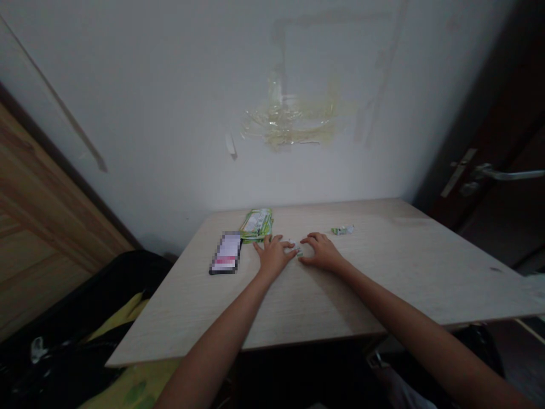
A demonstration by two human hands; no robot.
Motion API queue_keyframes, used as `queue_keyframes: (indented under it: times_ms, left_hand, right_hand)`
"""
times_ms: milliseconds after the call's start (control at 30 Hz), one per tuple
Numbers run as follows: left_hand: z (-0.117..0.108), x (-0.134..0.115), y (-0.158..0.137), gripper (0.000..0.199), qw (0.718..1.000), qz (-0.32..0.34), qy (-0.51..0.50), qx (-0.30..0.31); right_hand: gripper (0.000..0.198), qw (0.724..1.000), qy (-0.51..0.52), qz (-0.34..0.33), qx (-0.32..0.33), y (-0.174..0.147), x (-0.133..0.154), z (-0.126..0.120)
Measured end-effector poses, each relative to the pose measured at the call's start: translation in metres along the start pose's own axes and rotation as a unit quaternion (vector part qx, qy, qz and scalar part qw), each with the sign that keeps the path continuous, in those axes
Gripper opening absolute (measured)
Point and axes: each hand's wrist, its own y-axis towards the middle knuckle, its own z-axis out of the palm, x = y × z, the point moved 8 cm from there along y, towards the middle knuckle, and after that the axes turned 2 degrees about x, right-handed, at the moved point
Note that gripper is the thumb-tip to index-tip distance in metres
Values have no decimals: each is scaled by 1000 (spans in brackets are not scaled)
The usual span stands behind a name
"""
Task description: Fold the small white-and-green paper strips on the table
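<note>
A small white and green wrapper (pixel 298 248) lies on the pale wooden table (pixel 323 301), between my two hands. Fingers spread, my left hand (pixel 273 255) rests on the tabletop, its thumb and forefinger reaching the wrapper's left side. On the opposite side, my right hand (pixel 323 251) is bent, with thumb and forefinger apart beside the wrapper. Whether either hand pinches it is too small to tell. Just beyond my left hand sits a stack of flat green and white packets (pixel 257 222).
A phone (pixel 226 254) with its screen lit lies left of my left hand. Farther right is another crumpled green and white wrapper (pixel 343 230). Behind the table rises a wall (pixel 179 113) with tape marks. A dark door (pixel 489 216) with a metal handle stands at right.
</note>
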Motion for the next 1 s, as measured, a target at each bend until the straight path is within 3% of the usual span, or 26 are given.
queue_keyframes:
  times_ms: [200,400,633,700,800,900,1000]
  left_hand:
    - [5,3,0,32,1000,2,4,17]
    - [10,5,1,31,1000,19,6,22]
    - [13,3,1,32,999,42,17,21]
    - [14,3,0,33,998,42,20,30]
    - [13,1,-1,36,998,46,25,42]
    - [13,1,-2,39,997,48,29,45]
    - [15,0,-2,46,997,52,31,52]
  right_hand:
    - [59,1000,15,-9,-5,1,-4,0]
    - [24,995,88,-49,-5,6,-16,-6]
    - [20,994,91,-64,-5,8,-19,-9]
    - [20,996,74,-36,-21,8,-23,-13]
    - [23,994,37,57,-86,4,-40,-28]
    - [32,973,-22,156,-170,-7,-56,-48]
    - [37,952,-89,208,-206,-17,-62,-61]
